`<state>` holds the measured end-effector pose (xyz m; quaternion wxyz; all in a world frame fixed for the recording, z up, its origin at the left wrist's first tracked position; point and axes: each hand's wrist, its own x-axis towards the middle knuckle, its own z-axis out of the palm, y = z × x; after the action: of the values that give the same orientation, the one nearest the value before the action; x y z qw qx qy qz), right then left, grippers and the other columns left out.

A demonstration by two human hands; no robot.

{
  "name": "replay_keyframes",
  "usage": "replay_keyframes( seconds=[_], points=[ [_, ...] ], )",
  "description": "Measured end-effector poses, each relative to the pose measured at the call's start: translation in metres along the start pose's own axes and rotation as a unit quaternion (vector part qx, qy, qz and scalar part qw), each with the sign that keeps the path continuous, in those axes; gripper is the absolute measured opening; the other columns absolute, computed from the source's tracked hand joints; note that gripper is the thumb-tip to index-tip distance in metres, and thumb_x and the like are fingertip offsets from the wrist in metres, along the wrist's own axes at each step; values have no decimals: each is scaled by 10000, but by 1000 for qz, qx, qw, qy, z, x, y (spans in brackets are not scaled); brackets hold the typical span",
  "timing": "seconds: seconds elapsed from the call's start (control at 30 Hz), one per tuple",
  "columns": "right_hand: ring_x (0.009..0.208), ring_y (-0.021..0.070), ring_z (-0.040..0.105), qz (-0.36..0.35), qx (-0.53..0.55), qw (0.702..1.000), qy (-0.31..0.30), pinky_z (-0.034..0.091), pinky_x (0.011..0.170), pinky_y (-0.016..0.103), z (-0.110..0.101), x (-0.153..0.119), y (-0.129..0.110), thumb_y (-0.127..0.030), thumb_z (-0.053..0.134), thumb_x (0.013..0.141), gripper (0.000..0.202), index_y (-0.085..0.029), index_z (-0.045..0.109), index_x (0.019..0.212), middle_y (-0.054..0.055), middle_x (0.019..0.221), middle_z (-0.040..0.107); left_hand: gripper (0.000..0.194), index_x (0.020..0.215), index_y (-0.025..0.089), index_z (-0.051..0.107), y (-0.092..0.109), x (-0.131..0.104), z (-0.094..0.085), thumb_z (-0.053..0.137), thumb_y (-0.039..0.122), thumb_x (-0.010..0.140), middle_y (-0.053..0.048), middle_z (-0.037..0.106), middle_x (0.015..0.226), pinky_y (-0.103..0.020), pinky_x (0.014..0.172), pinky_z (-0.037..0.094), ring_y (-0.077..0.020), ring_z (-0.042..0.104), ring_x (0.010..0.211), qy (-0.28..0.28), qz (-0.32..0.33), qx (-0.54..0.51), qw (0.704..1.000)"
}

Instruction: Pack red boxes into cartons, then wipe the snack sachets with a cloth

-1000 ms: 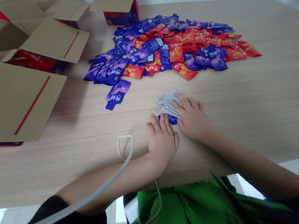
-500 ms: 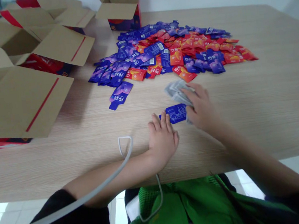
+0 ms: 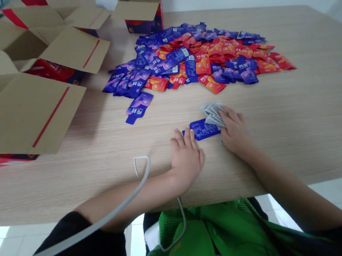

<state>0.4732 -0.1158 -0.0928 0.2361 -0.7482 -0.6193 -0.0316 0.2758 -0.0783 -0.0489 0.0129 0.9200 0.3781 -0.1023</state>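
My left hand [image 3: 186, 159] lies flat on the table, fingers outstretched, its fingertips on the left end of a blue packet [image 3: 201, 130]. The packet lies flat with its printed side up. My right hand [image 3: 236, 130] pinches a fanned bunch of small grey-white sachets [image 3: 213, 113] over the right end of that packet. How many sachets are in the bunch is hidden by the fingers. Up and to the left of my left hand, a single blue-purple packet [image 3: 138, 105] lies at the front of the pile.
A broad pile of blue packets and red-orange packets [image 3: 203, 63] spreads across the back of the table [image 3: 283, 130]. Open cardboard boxes [image 3: 32, 112] crowd the left side, and another box [image 3: 145, 24] stands behind the pile. A white cable [image 3: 119, 215] crosses over my left forearm.
My right hand has shifted slightly right and down with the grey-white sachets, which now overlap the blue packet's upper right part. My left hand has stayed in place.
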Motion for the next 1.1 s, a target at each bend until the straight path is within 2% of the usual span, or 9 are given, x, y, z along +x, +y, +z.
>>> replay_keyframes(
  seconds=[0.1, 0.23, 0.43, 0.53, 0.63, 0.73, 0.83, 0.97, 1.1],
  points=[
    [1323, 334, 471, -3, 46, 998, 39, 394, 1092, 552, 1, 3, 3, -110, 416, 855, 589, -124, 532, 1432, 199, 1457, 510, 696, 1581, -20, 278, -1, -1, 2, 396, 379, 1023, -235, 238, 1657, -581, 1084, 391, -526, 293, 1466, 8, 5, 7, 1000],
    [1371, 318, 435, -37, 91, 993, 69, 376, 1120, 541, -1, 9, -21, -102, 415, 856, 598, -158, 526, 1441, 181, 1469, 499, 690, 1570, -32, 301, -3, -1, 4, 385, 376, 1021, -246, 255, 1650, -579, 1060, 407, -535, 308, 1454, 26, 15, 24, 999],
    [1264, 292, 461, -144, 59, 985, -75, 401, 1080, 481, 4, 11, -62, -104, 431, 871, 543, -161, 602, 1383, 112, 1508, 514, 571, 1390, -36, 572, -4, -1, 1, 412, 360, 1012, -283, 591, 1406, -570, 1040, 409, -494, 453, 1373, 13, 34, 27, 999],
    [1212, 332, 457, -89, -16, 993, -82, 414, 1024, 524, 2, 8, -50, -144, 454, 880, 527, -145, 605, 1385, 127, 1522, 496, 615, 1486, -35, 465, -3, -1, 1, 397, 357, 1018, -276, 451, 1545, -566, 1051, 403, -500, 380, 1427, 17, 23, 33, 999],
    [1184, 358, 473, -2, -57, 997, -52, 432, 995, 550, -4, 4, -20, -159, 450, 879, 542, -116, 583, 1403, 166, 1513, 481, 680, 1566, -30, 314, -2, -1, 3, 397, 358, 1014, -246, 266, 1644, -568, 1063, 400, -516, 320, 1454, 20, 16, 34, 999],
    [1225, 364, 487, 40, -43, 998, -31, 441, 1008, 557, -7, 4, 8, -141, 425, 875, 546, -105, 577, 1398, 198, 1470, 495, 693, 1573, -27, 296, -2, 0, 4, 403, 361, 1009, -242, 255, 1646, -568, 1071, 395, -514, 316, 1456, 19, 13, 33, 999],
    [1259, 348, 500, 44, 0, 999, -1, 437, 1033, 549, -10, 10, 16, -123, 405, 868, 539, -128, 591, 1373, 199, 1412, 526, 688, 1576, -6, 308, -2, 0, 4, 409, 366, 1006, -233, 260, 1647, -560, 1073, 396, -501, 326, 1458, 21, 9, 30, 999],
    [1317, 327, 479, -5, 59, 998, 38, 401, 1081, 541, -11, 24, -12, -105, 414, 844, 578, -169, 572, 1396, 171, 1427, 515, 680, 1571, -2, 329, -2, -1, 5, 394, 379, 1011, -237, 249, 1654, -562, 1072, 389, -500, 321, 1460, 30, 9, 17, 999],
    [1304, 300, 470, -95, 74, 992, -27, 394, 1085, 486, -1, 32, -55, -108, 424, 866, 566, -174, 578, 1407, 139, 1493, 495, 646, 1540, 6, 400, -3, -1, 2, 385, 384, 1016, -249, 374, 1605, -560, 1064, 383, -486, 354, 1441, 22, 7, 3, 1000]
  ],
)
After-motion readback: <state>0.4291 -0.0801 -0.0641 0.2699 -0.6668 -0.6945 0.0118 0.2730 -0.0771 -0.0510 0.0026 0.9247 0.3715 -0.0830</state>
